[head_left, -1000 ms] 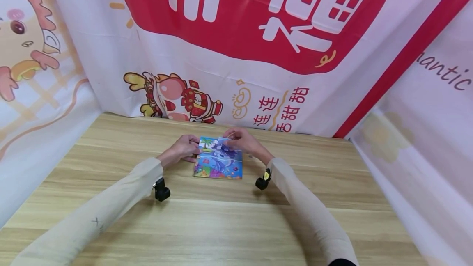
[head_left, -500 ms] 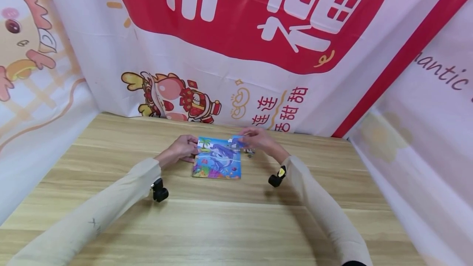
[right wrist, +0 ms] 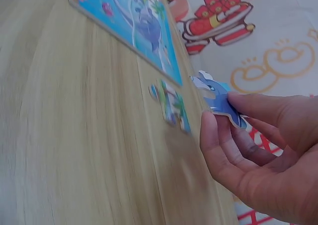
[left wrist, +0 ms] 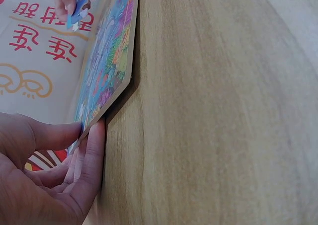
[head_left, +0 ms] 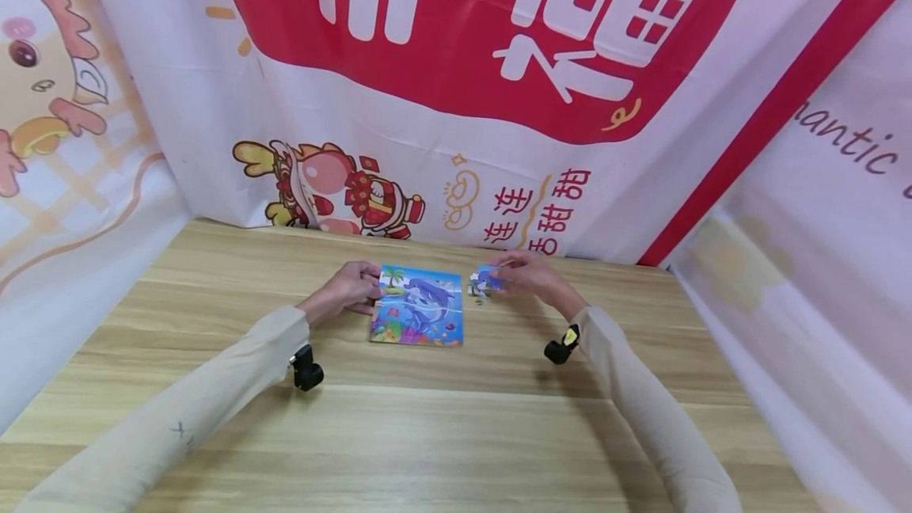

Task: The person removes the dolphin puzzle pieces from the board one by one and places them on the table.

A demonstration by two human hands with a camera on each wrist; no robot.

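Your left hand (head_left: 351,286) pinches the dolphin puzzle board (head_left: 420,318) on the table (head_left: 427,434); your right hand (right wrist: 266,155) pinches a jigsaw piece (right wrist: 218,97) right of it, probably light and stiff, best held by its edges

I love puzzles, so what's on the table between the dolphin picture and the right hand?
At least one loose puzzle piece lies there, as the right wrist view shows.
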